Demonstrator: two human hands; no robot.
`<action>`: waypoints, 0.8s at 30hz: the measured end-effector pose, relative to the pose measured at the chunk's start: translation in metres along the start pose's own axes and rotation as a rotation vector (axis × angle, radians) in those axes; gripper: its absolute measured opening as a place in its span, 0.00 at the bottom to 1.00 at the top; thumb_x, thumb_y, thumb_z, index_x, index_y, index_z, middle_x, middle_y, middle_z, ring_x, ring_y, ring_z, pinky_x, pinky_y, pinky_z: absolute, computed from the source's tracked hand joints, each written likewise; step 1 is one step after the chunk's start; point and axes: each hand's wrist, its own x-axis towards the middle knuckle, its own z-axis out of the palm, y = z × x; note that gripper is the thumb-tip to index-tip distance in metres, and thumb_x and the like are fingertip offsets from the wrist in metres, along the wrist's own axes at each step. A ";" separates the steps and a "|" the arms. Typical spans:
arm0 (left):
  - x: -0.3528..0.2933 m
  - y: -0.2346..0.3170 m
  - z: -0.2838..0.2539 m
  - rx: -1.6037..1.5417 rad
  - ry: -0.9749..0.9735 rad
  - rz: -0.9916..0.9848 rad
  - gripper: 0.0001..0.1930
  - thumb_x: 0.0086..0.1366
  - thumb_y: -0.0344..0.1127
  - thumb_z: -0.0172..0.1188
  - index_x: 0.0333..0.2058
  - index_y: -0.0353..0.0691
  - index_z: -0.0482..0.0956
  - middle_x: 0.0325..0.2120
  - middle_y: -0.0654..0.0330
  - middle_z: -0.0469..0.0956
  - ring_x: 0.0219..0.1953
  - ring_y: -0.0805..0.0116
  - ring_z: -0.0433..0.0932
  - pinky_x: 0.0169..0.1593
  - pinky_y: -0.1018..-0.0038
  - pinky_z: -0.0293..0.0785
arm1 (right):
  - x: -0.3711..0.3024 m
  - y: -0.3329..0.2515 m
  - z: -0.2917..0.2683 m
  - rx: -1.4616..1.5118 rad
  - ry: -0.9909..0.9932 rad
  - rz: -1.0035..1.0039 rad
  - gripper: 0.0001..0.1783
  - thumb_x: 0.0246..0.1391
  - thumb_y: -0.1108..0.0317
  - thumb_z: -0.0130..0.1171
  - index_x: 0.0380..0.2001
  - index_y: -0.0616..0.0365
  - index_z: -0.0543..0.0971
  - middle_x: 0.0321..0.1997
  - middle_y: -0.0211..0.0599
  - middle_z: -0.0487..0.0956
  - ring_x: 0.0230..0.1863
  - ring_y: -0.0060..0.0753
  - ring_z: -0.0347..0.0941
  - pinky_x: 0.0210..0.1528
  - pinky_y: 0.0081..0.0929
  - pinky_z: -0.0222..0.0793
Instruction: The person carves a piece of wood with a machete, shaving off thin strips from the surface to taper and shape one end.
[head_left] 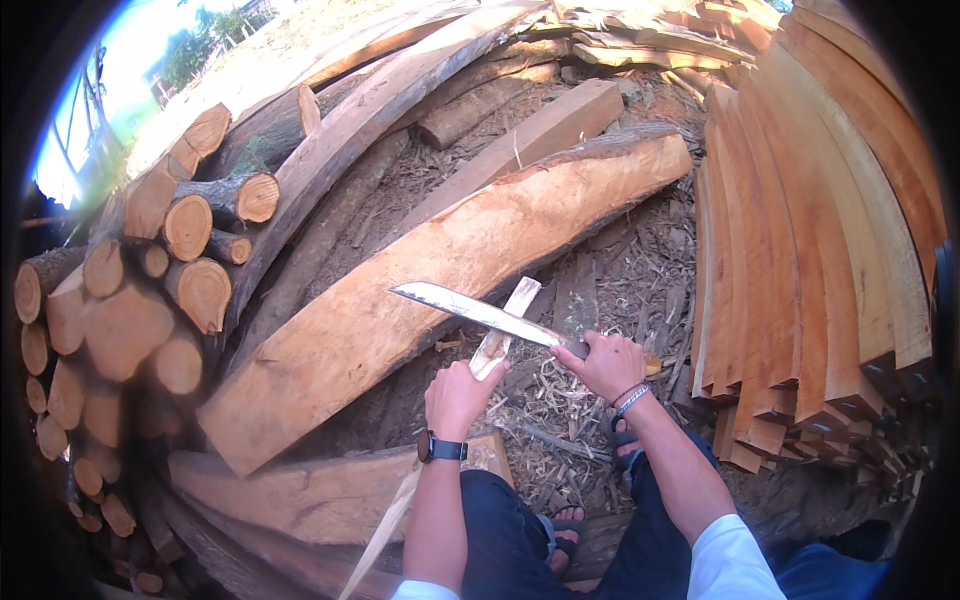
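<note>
My left hand (458,397) is closed around a pale, peeled wooden stick (508,318), whose upper part juts out past my thumb. In my right hand (606,362) I grip the handle of a long machete (470,309). Its blade points up and to the left and lies across the stick, a short way above my left hand. Behind the blade tip is the large rough-sawn slab (440,240). A thin pale strip of wood (385,530) runs down beside my left forearm; whether it is the same stick's lower end, I cannot tell.
Wood shavings (560,400) litter the ground between my sandaled feet (568,530). Stacked logs (130,330) rise at the left, and sawn planks (800,230) stand at the right. Another slab (320,495) lies close to my left knee. Further timber (400,80) stretches across the back.
</note>
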 end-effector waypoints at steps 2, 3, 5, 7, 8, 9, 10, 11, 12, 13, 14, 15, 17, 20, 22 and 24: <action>0.002 -0.002 0.004 -0.009 0.004 0.020 0.37 0.54 0.68 0.59 0.33 0.30 0.83 0.29 0.38 0.81 0.36 0.43 0.82 0.41 0.56 0.77 | 0.004 0.003 -0.002 -0.012 0.014 0.022 0.42 0.50 0.25 0.48 0.27 0.60 0.83 0.21 0.52 0.80 0.28 0.52 0.81 0.33 0.45 0.75; 0.003 -0.003 0.006 -0.015 0.006 0.031 0.37 0.54 0.68 0.59 0.33 0.29 0.83 0.28 0.38 0.81 0.36 0.43 0.82 0.40 0.56 0.77 | 0.006 0.004 -0.001 -0.004 0.021 0.047 0.42 0.50 0.25 0.48 0.26 0.60 0.83 0.21 0.52 0.80 0.28 0.52 0.81 0.33 0.45 0.75; 0.004 -0.002 0.006 -0.047 0.014 0.027 0.38 0.54 0.69 0.59 0.33 0.29 0.82 0.27 0.39 0.81 0.36 0.43 0.82 0.40 0.56 0.77 | 0.005 0.001 0.000 0.007 0.040 0.068 0.42 0.49 0.25 0.49 0.26 0.60 0.82 0.20 0.52 0.80 0.27 0.52 0.80 0.32 0.45 0.75; 0.005 -0.002 0.006 -0.057 0.007 0.013 0.38 0.54 0.69 0.58 0.33 0.30 0.83 0.28 0.39 0.81 0.36 0.43 0.82 0.41 0.56 0.77 | -0.001 0.002 0.003 -0.010 0.016 0.013 0.42 0.49 0.25 0.48 0.26 0.60 0.83 0.20 0.52 0.80 0.27 0.52 0.80 0.32 0.44 0.75; 0.005 -0.003 0.005 -0.048 -0.008 -0.001 0.38 0.54 0.69 0.58 0.34 0.30 0.83 0.29 0.39 0.81 0.37 0.43 0.82 0.41 0.56 0.77 | -0.003 0.002 0.004 -0.015 0.001 -0.011 0.42 0.49 0.25 0.48 0.27 0.60 0.83 0.20 0.52 0.80 0.27 0.52 0.80 0.32 0.44 0.75; 0.005 -0.003 0.005 -0.039 -0.022 -0.014 0.38 0.54 0.69 0.58 0.35 0.30 0.83 0.31 0.39 0.81 0.38 0.44 0.82 0.42 0.56 0.77 | -0.001 0.003 0.004 -0.021 0.017 0.003 0.42 0.49 0.25 0.48 0.26 0.60 0.83 0.20 0.52 0.80 0.27 0.52 0.80 0.32 0.44 0.75; 0.005 -0.002 0.005 -0.029 -0.025 -0.004 0.38 0.54 0.69 0.58 0.35 0.30 0.83 0.31 0.39 0.81 0.38 0.44 0.82 0.42 0.56 0.77 | 0.004 0.007 0.003 -0.027 0.033 0.016 0.42 0.49 0.25 0.48 0.26 0.60 0.83 0.20 0.52 0.80 0.27 0.52 0.80 0.32 0.44 0.76; 0.005 -0.001 0.005 -0.016 -0.026 0.003 0.38 0.54 0.69 0.58 0.34 0.30 0.83 0.31 0.39 0.81 0.38 0.43 0.82 0.42 0.56 0.77 | 0.008 0.009 0.003 -0.029 0.047 0.028 0.43 0.49 0.24 0.48 0.26 0.60 0.83 0.20 0.52 0.80 0.27 0.52 0.80 0.32 0.44 0.76; 0.005 -0.001 0.005 -0.004 -0.028 0.010 0.38 0.54 0.69 0.58 0.34 0.30 0.83 0.31 0.38 0.81 0.38 0.43 0.82 0.42 0.56 0.77 | 0.010 0.010 0.004 -0.032 0.061 0.041 0.43 0.49 0.24 0.48 0.26 0.59 0.82 0.20 0.52 0.80 0.27 0.52 0.80 0.32 0.45 0.76; 0.004 -0.003 0.006 -0.007 -0.029 0.005 0.38 0.55 0.69 0.58 0.34 0.30 0.83 0.31 0.38 0.81 0.38 0.43 0.82 0.42 0.56 0.77 | 0.008 0.008 0.007 -0.023 0.041 0.043 0.43 0.49 0.24 0.48 0.25 0.60 0.82 0.21 0.52 0.80 0.27 0.52 0.81 0.32 0.44 0.76; 0.005 -0.005 0.005 -0.009 -0.025 0.001 0.37 0.55 0.69 0.58 0.34 0.30 0.83 0.31 0.38 0.81 0.38 0.43 0.82 0.42 0.56 0.77 | 0.006 0.005 0.006 -0.027 0.015 0.031 0.43 0.49 0.24 0.48 0.26 0.60 0.83 0.21 0.52 0.80 0.28 0.51 0.81 0.32 0.44 0.76; 0.005 -0.006 0.004 -0.012 -0.021 -0.003 0.37 0.55 0.68 0.58 0.34 0.30 0.83 0.31 0.38 0.81 0.38 0.43 0.82 0.42 0.56 0.77 | 0.002 0.001 0.003 -0.031 -0.012 0.018 0.43 0.49 0.24 0.47 0.26 0.60 0.83 0.21 0.52 0.80 0.28 0.51 0.81 0.32 0.44 0.76; 0.003 -0.005 0.002 0.006 -0.007 -0.008 0.37 0.55 0.68 0.58 0.34 0.30 0.83 0.31 0.39 0.81 0.38 0.44 0.82 0.42 0.56 0.77 | 0.000 0.000 0.001 -0.046 -0.027 -0.010 0.42 0.50 0.25 0.47 0.27 0.60 0.83 0.22 0.52 0.80 0.29 0.51 0.81 0.34 0.43 0.76; 0.004 -0.001 0.006 0.029 -0.012 0.000 0.37 0.55 0.68 0.58 0.34 0.31 0.83 0.30 0.39 0.81 0.37 0.44 0.82 0.42 0.56 0.77 | 0.010 0.009 0.001 -0.030 0.031 0.027 0.42 0.50 0.25 0.47 0.27 0.59 0.83 0.21 0.52 0.80 0.28 0.52 0.81 0.34 0.44 0.76; 0.005 0.001 0.007 0.032 -0.009 0.001 0.36 0.55 0.68 0.58 0.34 0.31 0.83 0.30 0.40 0.81 0.37 0.44 0.82 0.42 0.57 0.77 | 0.007 0.008 0.006 -0.024 0.015 0.037 0.42 0.50 0.25 0.48 0.27 0.59 0.83 0.21 0.51 0.80 0.28 0.51 0.81 0.34 0.44 0.76; 0.004 -0.002 0.006 0.027 0.000 -0.007 0.36 0.54 0.68 0.58 0.34 0.31 0.83 0.30 0.40 0.81 0.37 0.44 0.82 0.41 0.56 0.77 | 0.002 0.003 0.010 -0.016 -0.027 0.024 0.42 0.50 0.26 0.48 0.28 0.60 0.83 0.22 0.51 0.81 0.29 0.51 0.81 0.33 0.44 0.76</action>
